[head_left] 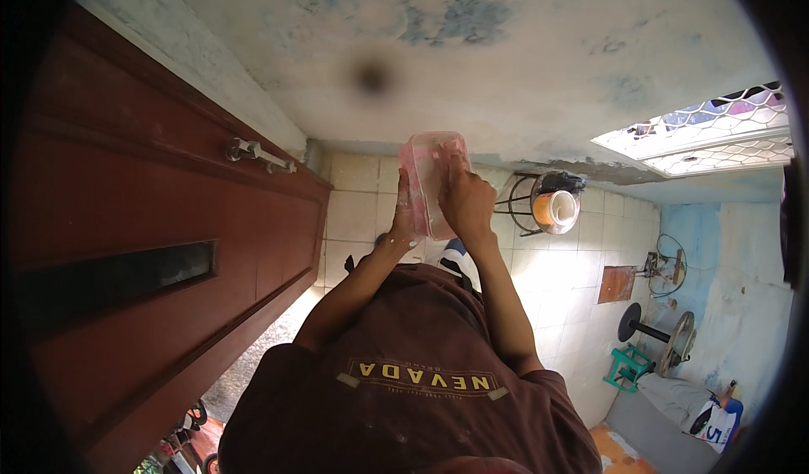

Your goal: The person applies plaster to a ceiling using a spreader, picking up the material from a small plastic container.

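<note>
My left hand grips a pink see-through plastic container by its left side, with the thumb along the wall. White smears mark that hand and wrist. My right hand reaches over the container from the right, its fingers bent down inside near the far end. Whatever the right fingers hold is hidden by the hand; pinkish material shows around their tips. The container is held up in front of my body, close to the patchy wall.
A brown door with a metal handle stands at left. To the right, a white and orange tub rests on a round stool. A meshed window is at far right. A fan and a green stool stand beyond.
</note>
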`<state>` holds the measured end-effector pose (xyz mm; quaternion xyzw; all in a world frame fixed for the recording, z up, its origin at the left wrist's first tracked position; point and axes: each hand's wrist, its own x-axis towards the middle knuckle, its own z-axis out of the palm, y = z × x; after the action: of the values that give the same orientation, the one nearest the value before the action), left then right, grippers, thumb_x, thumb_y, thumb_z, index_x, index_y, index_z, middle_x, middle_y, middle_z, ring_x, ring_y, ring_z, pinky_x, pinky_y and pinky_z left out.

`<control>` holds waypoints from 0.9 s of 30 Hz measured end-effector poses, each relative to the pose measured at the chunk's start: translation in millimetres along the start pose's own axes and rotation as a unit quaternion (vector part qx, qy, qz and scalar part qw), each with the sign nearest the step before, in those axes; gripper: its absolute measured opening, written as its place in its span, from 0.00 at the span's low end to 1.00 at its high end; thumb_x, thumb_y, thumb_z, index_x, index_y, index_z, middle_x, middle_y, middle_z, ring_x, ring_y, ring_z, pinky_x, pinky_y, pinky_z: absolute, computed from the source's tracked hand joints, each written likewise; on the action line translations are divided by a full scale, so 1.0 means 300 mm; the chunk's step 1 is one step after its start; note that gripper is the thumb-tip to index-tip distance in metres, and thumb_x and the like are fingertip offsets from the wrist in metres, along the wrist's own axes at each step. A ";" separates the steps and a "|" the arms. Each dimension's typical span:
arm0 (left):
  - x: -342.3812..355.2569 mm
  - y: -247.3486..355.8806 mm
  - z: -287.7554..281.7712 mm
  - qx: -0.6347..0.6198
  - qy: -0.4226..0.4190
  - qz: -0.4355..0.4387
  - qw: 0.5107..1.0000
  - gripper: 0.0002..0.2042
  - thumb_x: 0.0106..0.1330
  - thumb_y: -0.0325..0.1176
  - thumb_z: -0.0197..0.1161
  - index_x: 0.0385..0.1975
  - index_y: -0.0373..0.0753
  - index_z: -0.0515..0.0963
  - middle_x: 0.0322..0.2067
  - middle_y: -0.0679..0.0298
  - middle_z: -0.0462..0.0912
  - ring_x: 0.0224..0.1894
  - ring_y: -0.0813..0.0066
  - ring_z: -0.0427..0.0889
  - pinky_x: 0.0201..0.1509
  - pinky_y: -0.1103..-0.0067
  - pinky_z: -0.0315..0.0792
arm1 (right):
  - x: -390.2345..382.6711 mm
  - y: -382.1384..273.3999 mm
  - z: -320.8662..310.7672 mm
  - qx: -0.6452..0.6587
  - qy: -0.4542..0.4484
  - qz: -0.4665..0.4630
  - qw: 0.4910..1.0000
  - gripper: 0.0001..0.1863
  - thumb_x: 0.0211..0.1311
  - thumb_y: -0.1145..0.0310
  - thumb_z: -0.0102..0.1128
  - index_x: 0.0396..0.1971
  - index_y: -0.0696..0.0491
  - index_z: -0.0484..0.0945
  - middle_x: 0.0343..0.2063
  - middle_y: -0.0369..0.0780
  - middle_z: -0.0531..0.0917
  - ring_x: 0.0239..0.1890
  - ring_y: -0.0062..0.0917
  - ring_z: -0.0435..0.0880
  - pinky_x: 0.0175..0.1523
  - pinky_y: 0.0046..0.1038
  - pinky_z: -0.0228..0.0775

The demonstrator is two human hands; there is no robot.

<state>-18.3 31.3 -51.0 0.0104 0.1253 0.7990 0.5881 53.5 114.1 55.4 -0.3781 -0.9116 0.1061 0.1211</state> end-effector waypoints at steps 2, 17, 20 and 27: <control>-0.019 0.032 0.014 -0.019 0.002 0.000 1.000 0.38 0.73 0.67 0.41 0.74 0.47 0.56 0.69 0.60 0.67 0.70 0.63 0.68 0.74 0.62 0.65 | -0.014 -0.028 0.020 0.011 0.000 -0.027 1.000 0.12 0.66 0.67 0.57 0.46 0.53 0.77 0.18 0.47 0.83 0.20 0.44 0.85 0.24 0.43 0.74; -0.098 0.103 -0.044 -0.006 0.018 0.013 1.000 0.39 0.72 0.69 0.41 0.75 0.49 0.56 0.70 0.60 0.66 0.70 0.60 0.68 0.74 0.59 0.64 | -0.030 -0.128 -0.020 0.028 -0.009 -0.063 0.998 0.09 0.68 0.66 0.55 0.43 0.55 0.76 0.18 0.48 0.83 0.21 0.46 0.84 0.26 0.43 0.74; -0.106 0.103 -0.085 -0.022 0.013 0.022 0.999 0.40 0.71 0.70 0.42 0.75 0.49 0.56 0.70 0.60 0.66 0.70 0.59 0.68 0.74 0.57 0.64 | -0.055 -0.116 -0.069 0.058 0.010 -0.035 0.998 0.10 0.69 0.66 0.55 0.44 0.55 0.78 0.18 0.48 0.82 0.21 0.45 0.83 0.26 0.43 0.74; -0.107 0.093 -0.065 -0.067 0.008 -0.002 0.998 0.41 0.69 0.71 0.44 0.74 0.48 0.58 0.69 0.59 0.67 0.70 0.59 0.69 0.73 0.57 0.65 | -0.105 -0.092 0.024 0.036 -0.026 -0.026 0.999 0.09 0.70 0.64 0.55 0.36 0.54 0.76 0.17 0.51 0.82 0.21 0.50 0.83 0.26 0.46 0.73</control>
<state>-37.6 -10.3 -59.7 -0.0356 0.0763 0.8043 0.5883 54.6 71.8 52.0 -0.3472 -0.9194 0.1454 0.1140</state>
